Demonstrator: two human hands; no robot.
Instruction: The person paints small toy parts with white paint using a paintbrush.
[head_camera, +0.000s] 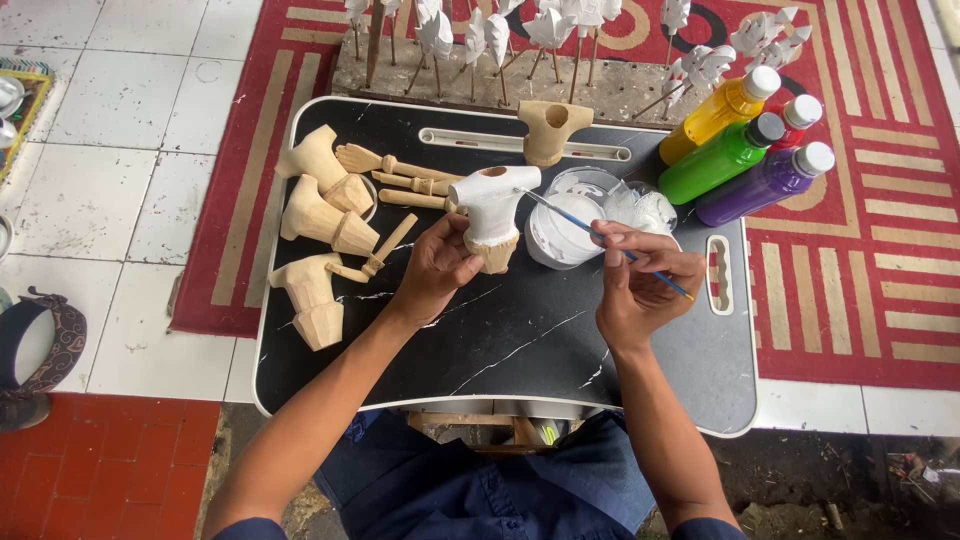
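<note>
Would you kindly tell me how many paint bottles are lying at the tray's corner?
4, clustered at the tray's far right corner: yellow bottle farthest, red bottle mostly hidden behind the green bottle, purple bottle nearest. Others may be hidden.

Bright, even daylight, soft shadows, sharp focus, slight glare on white tiles, mild edge distortion.

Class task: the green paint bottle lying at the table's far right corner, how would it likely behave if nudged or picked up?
The green bottle lies on its side and looks round, so it would probably roll. It looks full, so likely weighty. Its smooth plastic may be slightly slippery.
</note>
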